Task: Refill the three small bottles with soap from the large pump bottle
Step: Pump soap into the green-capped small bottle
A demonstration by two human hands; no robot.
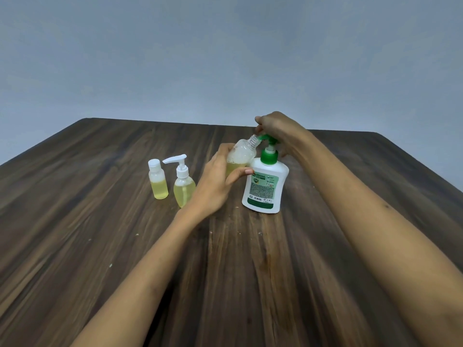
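One open small bottle (241,156), light and soap-slick, is gripped around its belly by the left hand (220,181); the right hand (275,128) presses the large pump bottle (265,186) head, fingers curled over it.

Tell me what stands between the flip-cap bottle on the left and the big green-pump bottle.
Head view: a small pump bottle, then the left hand holding the open bottle.

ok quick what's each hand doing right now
Left hand: grips the uncapped small bottle, tilted with its neck at the pump spout.
Right hand: rests on the green pump head of the large bottle; its grip cannot be told.
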